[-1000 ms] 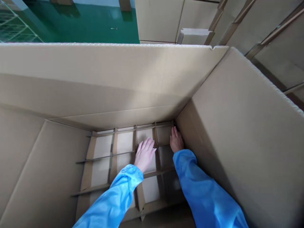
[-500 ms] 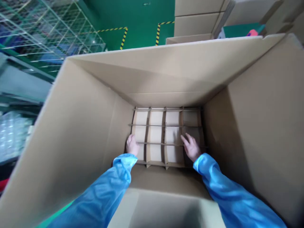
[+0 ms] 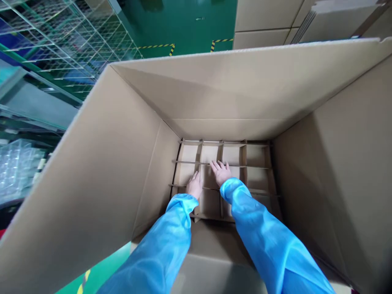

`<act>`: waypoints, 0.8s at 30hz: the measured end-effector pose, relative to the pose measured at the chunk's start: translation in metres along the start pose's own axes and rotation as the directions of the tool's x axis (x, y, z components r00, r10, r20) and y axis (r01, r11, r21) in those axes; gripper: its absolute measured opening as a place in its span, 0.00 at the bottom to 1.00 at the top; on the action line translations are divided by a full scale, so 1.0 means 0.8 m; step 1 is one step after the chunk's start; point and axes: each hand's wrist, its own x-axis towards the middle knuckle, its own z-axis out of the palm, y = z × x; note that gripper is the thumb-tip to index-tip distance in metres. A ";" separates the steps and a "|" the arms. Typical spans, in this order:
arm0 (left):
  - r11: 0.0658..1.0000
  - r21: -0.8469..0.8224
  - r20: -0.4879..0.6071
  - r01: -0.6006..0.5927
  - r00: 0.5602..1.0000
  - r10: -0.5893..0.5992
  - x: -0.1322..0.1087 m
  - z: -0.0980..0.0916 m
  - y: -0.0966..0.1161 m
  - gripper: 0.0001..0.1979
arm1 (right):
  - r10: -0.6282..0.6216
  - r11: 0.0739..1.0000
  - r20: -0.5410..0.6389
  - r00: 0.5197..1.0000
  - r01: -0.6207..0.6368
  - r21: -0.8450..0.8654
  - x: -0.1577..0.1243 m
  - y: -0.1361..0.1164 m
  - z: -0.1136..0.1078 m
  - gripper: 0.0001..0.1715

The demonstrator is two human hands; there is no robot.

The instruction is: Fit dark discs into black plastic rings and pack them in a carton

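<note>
A large open cardboard box (image 3: 214, 98) surrounds both my arms. On its bottom lies a cardboard divider grid (image 3: 243, 155), its crossed strips forming several square cells. My left hand (image 3: 194, 185) rests over the left part of the grid, fingers extended along a strip. Farther right and slightly higher, my right hand (image 3: 221, 173) lies with spread fingers across the middle of the grid, fingertips at a cross strip. Neither hand grasps anything that I can see. Blue sleeves cover both arms and hide part of the near cells.
A wire mesh rack (image 3: 82, 41) stands beyond the box at the upper left. Clear plastic trays (image 3: 20, 167) sit to the left. Stacked cartons (image 3: 265, 18) and flat cardboard (image 3: 339, 22) are behind the box on a green floor (image 3: 183, 24) with yellow-black tape.
My left hand has moved right from the grid's left edge, and my right hand has moved left from its right side. They are now close together over the grid. The camera view has shifted slightly.
</note>
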 end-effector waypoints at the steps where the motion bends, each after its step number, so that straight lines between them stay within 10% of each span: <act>1: 1.000 0.003 0.004 0.005 1.000 -0.005 0.006 0.006 0.002 0.28 | 0.006 1.000 0.017 1.000 -0.005 -0.005 0.005 0.000 0.006 0.40; 15: 0.998 0.065 -0.093 -0.016 0.995 0.022 0.010 -0.018 -0.025 0.29 | 0.020 0.999 -0.028 0.999 -0.022 -0.042 -0.030 0.002 0.030 0.38; 20: 0.998 0.056 -0.051 0.029 0.998 -0.027 0.048 -0.033 -0.067 0.33 | 0.067 0.998 -0.309 0.949 -0.061 0.030 -0.105 0.082 0.065 0.31; 24: 1.000 0.018 -0.013 0.023 1.000 -0.023 0.059 -0.036 -0.077 0.33 | 0.375 0.925 -0.284 0.883 -0.338 0.171 -0.148 0.170 0.049 0.29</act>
